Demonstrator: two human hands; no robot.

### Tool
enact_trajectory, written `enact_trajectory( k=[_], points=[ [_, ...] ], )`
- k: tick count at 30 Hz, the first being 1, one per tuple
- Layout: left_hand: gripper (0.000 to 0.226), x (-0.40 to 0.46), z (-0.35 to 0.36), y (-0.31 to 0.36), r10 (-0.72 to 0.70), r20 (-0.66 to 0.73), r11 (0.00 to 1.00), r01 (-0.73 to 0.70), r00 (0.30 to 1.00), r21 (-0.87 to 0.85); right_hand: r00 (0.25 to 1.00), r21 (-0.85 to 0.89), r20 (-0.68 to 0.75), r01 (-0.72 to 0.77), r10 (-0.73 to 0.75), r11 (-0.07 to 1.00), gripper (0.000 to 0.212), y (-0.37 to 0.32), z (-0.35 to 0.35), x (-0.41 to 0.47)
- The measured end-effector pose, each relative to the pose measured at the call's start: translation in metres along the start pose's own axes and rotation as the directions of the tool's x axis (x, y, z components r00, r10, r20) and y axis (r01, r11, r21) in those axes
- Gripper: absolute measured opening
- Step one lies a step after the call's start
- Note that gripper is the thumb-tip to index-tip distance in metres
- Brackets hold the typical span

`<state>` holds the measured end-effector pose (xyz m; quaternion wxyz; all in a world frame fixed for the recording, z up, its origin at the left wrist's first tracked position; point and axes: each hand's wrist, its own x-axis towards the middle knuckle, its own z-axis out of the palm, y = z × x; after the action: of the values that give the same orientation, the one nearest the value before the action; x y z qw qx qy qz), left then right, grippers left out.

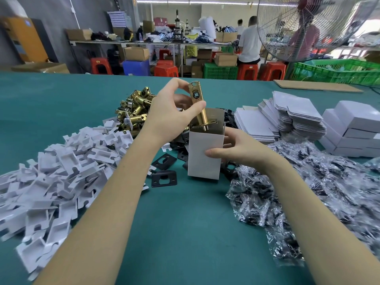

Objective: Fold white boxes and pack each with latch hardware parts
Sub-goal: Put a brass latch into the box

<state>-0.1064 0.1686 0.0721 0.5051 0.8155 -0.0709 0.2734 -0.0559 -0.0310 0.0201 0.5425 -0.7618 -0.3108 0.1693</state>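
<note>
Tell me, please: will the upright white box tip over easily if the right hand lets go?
Probably yes. The white box stands tall on a narrow base, looks like thin card, and the brass latch enters from the top, so it may topple.

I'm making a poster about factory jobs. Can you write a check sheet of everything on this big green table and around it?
Surface: green table, covered in piles.
Job's things: upright white box, top open; brass latch tilted, partly inside it; brass latch pile; flat box blanks; folded boxes.
Clutter: white plastic inserts, black plates, bagged screws.
Grippers: left hand pinches the latch; right hand holds the box.
Cables: a black cable hangs under the far bench.
Surroundings: fan, red stools, green crates, people working with their backs turned.
</note>
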Motion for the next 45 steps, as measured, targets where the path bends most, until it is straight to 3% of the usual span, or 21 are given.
enact_trajectory(
  k=[4,7,14,18,25,28,33,37,41,45],
  points=[
    [0.029,0.0,0.001,0.002,0.015,-0.012,1.0,-0.015,1.0,0.0,1.0,0.021,-0.002,-0.006,0.006,1.0,0.035,0.001,0.0,0.0],
    [0.029,0.001,0.001,0.003,-0.027,-0.013,0.995,0.026,1.0,-0.099,1.0,0.018,-0.023,-0.014,0.015,1.0,0.036,0.002,-0.001,0.001],
    [0.014,0.004,0.001,0.007,-0.139,0.102,0.957,0.16,0.985,-0.243,0.999,-0.026,-0.038,-0.021,0.02,0.999,0.037,0.002,-0.002,0.002],
    [0.017,0.004,-0.001,0.009,-0.079,0.106,0.95,0.107,0.991,-0.292,1.0,-0.046,-0.019,-0.004,0.003,0.999,0.035,0.001,-0.002,0.0],
    [0.011,-0.001,-0.008,0.014,0.009,0.238,0.927,0.082,0.971,-0.366,1.0,-0.052,-0.005,0.005,-0.005,0.999,0.035,0.0,-0.002,-0.001],
    [0.007,0.0,-0.008,0.015,0.004,0.198,0.917,0.075,0.98,-0.391,1.0,-0.051,0.003,0.007,-0.007,0.999,0.036,-0.001,-0.001,-0.001],
    [0.028,0.0,-0.01,0.012,0.004,0.16,0.911,0.062,0.987,-0.408,1.0,-0.047,-0.006,0.003,-0.004,0.999,0.036,0.0,-0.001,0.0],
    [0.027,0.0,-0.011,0.011,-0.007,0.126,0.884,0.065,0.992,-0.463,1.0,-0.017,0.001,0.008,-0.008,1.0,0.035,0.0,-0.002,-0.001],
    [0.013,-0.001,-0.011,0.01,0.047,0.153,0.897,0.026,0.987,-0.442,1.0,0.004,0.005,0.007,-0.007,1.0,0.034,-0.002,-0.001,-0.001],
    [0.013,0.0,-0.008,0.006,0.055,0.165,0.937,0.006,0.985,-0.349,1.0,0.006,0.005,0.006,-0.006,1.0,0.032,-0.002,0.0,-0.002]
  ],
)
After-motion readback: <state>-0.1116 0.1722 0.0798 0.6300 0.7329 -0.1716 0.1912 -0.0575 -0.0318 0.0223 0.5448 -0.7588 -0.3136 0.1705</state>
